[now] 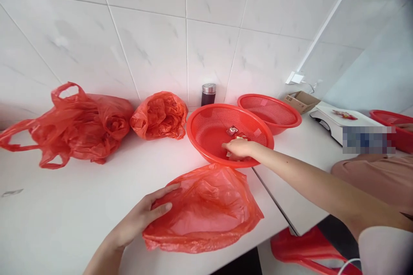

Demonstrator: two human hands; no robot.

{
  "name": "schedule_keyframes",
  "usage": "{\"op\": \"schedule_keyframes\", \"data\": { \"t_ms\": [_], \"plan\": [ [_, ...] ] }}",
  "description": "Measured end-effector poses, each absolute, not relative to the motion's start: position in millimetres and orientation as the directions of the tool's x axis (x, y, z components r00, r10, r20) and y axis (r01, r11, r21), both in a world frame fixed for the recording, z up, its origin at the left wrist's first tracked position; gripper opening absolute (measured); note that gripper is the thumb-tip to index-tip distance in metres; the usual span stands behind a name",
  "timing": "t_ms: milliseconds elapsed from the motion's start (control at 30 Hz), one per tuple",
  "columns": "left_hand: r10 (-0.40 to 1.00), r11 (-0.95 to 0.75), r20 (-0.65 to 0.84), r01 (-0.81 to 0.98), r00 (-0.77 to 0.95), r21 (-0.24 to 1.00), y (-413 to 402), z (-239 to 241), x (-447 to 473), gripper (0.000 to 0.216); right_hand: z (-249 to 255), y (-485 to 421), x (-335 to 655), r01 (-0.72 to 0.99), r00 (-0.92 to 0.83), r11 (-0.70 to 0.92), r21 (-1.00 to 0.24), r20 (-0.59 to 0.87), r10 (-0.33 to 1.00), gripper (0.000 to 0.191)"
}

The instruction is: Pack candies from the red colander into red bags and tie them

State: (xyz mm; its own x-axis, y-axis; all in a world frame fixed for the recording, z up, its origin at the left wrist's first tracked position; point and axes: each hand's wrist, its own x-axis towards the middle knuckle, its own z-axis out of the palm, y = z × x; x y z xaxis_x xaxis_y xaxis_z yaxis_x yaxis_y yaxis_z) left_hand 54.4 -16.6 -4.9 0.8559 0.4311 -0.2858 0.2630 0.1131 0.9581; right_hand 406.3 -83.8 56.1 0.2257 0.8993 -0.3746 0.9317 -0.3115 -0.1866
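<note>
Open red plastic bag (206, 217) near tabletop's (58, 219) front edge; left hand (142, 215) at its left rim, thumb and fingers parted, pinch unclear. Right hand (238, 148) inside nearer red colander (208, 123) at small packets (232, 130), grip hidden. Bag mouth could sag if left hand slackens.

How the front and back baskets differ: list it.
The right hand reaches among small packets in the front basket; no hand is in the back basket.
The front basket is beside the open bag; the back basket is by the cardboard box.
The front basket looks larger in the picture than the back basket, being nearer.
Both are red, with perforated walls.
</note>
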Motion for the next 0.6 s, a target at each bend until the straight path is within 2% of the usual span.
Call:
{"op": "schedule_keyframes", "data": {
  "t_ms": [100,167,233,300,333,400,433,500,600],
  "plan": [
    [0.454,0.136,-0.261,0.223,0.852,0.965,-16.1,-4.6,53.9,0.049,73.4,-78.5,403.9,0.910,0.193,-0.278,-0.308,-0.279,0.941,0.025],
    [0.483,0.140,-0.241,0.197,0.842,0.970,-15.0,-4.4,53.7,0.049,89.0,-77.9,395.9,0.806,0.142,-0.215,-0.552,-0.171,0.975,0.032],
    [0.507,0.139,-0.227,0.180,0.831,0.974,-13.8,-4.7,53.3,0.049,100.1,-81.0,379.3,0.544,0.055,-0.095,-0.834,-0.078,0.995,0.034],
    [0.528,0.134,-0.224,0.180,0.819,0.975,-12.9,-5.3,52.9,0.050,102.5,-87.6,355.9,0.260,-0.079,-0.025,-0.965,-0.047,0.996,0.035],
    [0.539,0.128,-0.223,0.182,0.812,0.975,-12.6,-5.8,52.8,0.050,100.2,-91.7,343.4,0.206,-0.160,-0.037,-0.978,-0.071,0.985,0.035],
    [0.553,0.119,-0.218,0.182,0.804,0.976,-12.3,-6.6,52.7,0.053,91.2,-100.6,320.9,0.272,-0.263,-0.074,-0.960,-0.148,0.953,0.035],
    [0.555,0.120,-0.215,0.178,0.803,0.977,-12.4,-7.0,52.6,0.055,85.9,-104.7,312.2,0.369,-0.257,-0.065,-0.927,-0.169,0.951,0.036],
    [0.553,0.125,-0.212,0.171,0.806,0.977,-12.5,-7.7,52.7,0.058,78.1,-110.4,302.9,0.579,-0.164,-0.004,-0.815,-0.120,0.979,0.039],
    [0.553,0.112,-0.214,0.182,0.805,0.977,-12.3,-7.9,52.8,0.059,79.2,-107.8,313.4,0.687,-0.040,0.043,-0.725,0.021,0.999,0.038]
  ]
}}
